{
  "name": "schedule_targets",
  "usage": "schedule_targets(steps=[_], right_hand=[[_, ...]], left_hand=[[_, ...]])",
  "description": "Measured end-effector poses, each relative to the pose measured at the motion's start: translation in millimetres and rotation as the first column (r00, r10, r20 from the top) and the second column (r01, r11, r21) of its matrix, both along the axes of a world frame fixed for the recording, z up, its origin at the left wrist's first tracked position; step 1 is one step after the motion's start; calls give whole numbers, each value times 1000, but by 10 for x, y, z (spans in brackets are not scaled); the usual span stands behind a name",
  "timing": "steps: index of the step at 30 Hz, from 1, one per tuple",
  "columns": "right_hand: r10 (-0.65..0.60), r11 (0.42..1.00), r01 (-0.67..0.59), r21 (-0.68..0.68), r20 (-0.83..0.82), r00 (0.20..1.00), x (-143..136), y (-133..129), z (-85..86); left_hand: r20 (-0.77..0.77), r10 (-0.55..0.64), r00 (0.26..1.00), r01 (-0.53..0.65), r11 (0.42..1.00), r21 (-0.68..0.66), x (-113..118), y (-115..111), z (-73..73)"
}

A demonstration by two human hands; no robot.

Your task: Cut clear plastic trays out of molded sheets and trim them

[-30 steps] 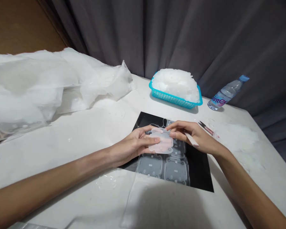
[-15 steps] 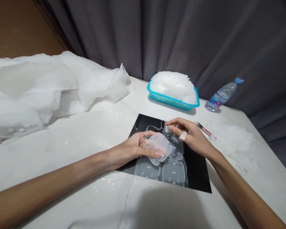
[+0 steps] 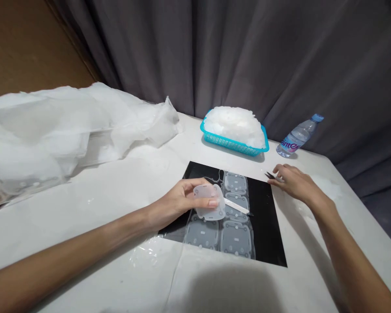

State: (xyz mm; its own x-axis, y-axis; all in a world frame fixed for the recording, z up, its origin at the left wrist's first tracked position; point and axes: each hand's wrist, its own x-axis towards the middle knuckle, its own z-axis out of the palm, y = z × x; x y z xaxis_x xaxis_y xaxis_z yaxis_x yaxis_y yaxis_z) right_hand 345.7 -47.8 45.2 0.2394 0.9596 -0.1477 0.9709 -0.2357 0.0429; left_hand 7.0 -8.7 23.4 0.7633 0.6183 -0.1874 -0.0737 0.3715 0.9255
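My left hand (image 3: 182,201) is closed on a thin translucent plastic piece (image 3: 208,213), thumb across its face, above a black sheet (image 3: 267,230). Several similar clear rounded panels (image 3: 236,241) lie on that sheet. Just right of the held piece, a slim white tool with a dark tip (image 3: 237,206) rests across the panels. Beyond the sheet's right edge, my right hand (image 3: 291,182) has its fingers curled round a small tool with two dark pointed tips (image 3: 270,175). Its grip hides most of that tool, so I cannot tell tweezers from scissors.
At the back stands a turquoise basket (image 3: 233,147) heaped with white translucent pieces. A water bottle (image 3: 295,139) leans to the right of it. Crumpled white plastic bags (image 3: 84,126) cover the table's left side. Loose whitish scraps (image 3: 329,189) lie right of my right hand.
My right hand has moved right, off the panels to the dark-tipped tool. The slim white tool now lies on the panels. My left hand keeps hold of the plastic piece, which has turned slightly.
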Motion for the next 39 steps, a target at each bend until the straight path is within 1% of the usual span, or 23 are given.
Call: schedule_targets(steps=[2, 4, 8, 12, 14, 16, 18, 19, 20, 21, 22, 24, 25, 26, 27, 30, 32, 34, 36, 39], right_hand=[[-53, 995, 58, -87, 57, 997, 125, 20, -47], [-64, 989, 75, -126, 89, 994, 155, 30, -69], [-51, 992, 69, -104, 167, 985, 49, 34, -83], [-56, 997, 69, -45, 250, 967, -83, 34, -135], [-65, 998, 61, 24, 280, 958, -136, 40, -167], [-77, 986, 34, 165, 261, 962, -186, 53, -186], [-58, 937, 6, 348, 140, 988, -243, 65, -182], [-18, 904, 2, 428, 33, 999, -280, 67, -171], [45, 875, 10, 484, -102, 994, -326, 64, -152], [124, 854, 24, 519, -248, 961, -381, 54, -126], [204, 846, 39, 532, -391, 898, -446, 35, -94], [314, 866, 52, 497, -620, 719, -602, -28, -11], [336, 884, 42, 466, -693, 638, -685, -70, 37], [342, 900, 24, 435, -741, 578, -767, -116, 87], [340, 915, 3, 404, -773, 536, -844, -162, 136], [313, 946, -71, 318, -829, 464, -1020, -283, 256], [317, 948, -116, 296, -849, 423, -1092, -342, 301], [325, 946, -136, 295, -861, 391, -1142, -388, 320], [332, 943, -130, 305, -863, 382, -1177, -424, 324], [368, 929, -112, 353, -840, 399, -1199, -448, 318]], left_hand=[[17, 21, 1000, -22, 1000, 20, 2, -12, -7], [41, 35, 999, -35, 999, 19, 6, -27, -12], [86, 10, 996, -10, 1000, 0, 10, -44, -8], [42, 10, 999, -12, 999, 48, 8, -45, -5], [9, 23, 1000, -24, 996, 90, 7, -45, -1], [-15, 49, 999, -47, 990, 131, 7, -48, 12], [-23, 75, 997, -70, 983, 169, 5, -51, 33], [-24, 88, 996, -82, 979, 187, 2, -53, 44], [-23, 100, 995, -93, 975, 201, 0, -55, 55], [-20, 109, 994, -102, 972, 211, -4, -59, 65], [-15, 116, 993, -110, 970, 219, -8, -63, 73], [-6, 127, 992, -122, 965, 232, -15, -73, 85], [3, 133, 991, -130, 962, 239, -18, -78, 89], [13, 140, 990, -139, 959, 247, -21, -83, 93], [24, 152, 988, -153, 955, 255, -24, -87, 96], [42, 204, 978, -208, 941, 268, -31, -97, 105], [43, 245, 969, -247, 929, 277, -36, -103, 109], [50, 280, 959, -283, 915, 287, -41, -110, 114], [66, 305, 950, -311, 904, 295, -43, -118, 121], [76, 331, 941, -338, 891, 304, -41, -127, 137]])
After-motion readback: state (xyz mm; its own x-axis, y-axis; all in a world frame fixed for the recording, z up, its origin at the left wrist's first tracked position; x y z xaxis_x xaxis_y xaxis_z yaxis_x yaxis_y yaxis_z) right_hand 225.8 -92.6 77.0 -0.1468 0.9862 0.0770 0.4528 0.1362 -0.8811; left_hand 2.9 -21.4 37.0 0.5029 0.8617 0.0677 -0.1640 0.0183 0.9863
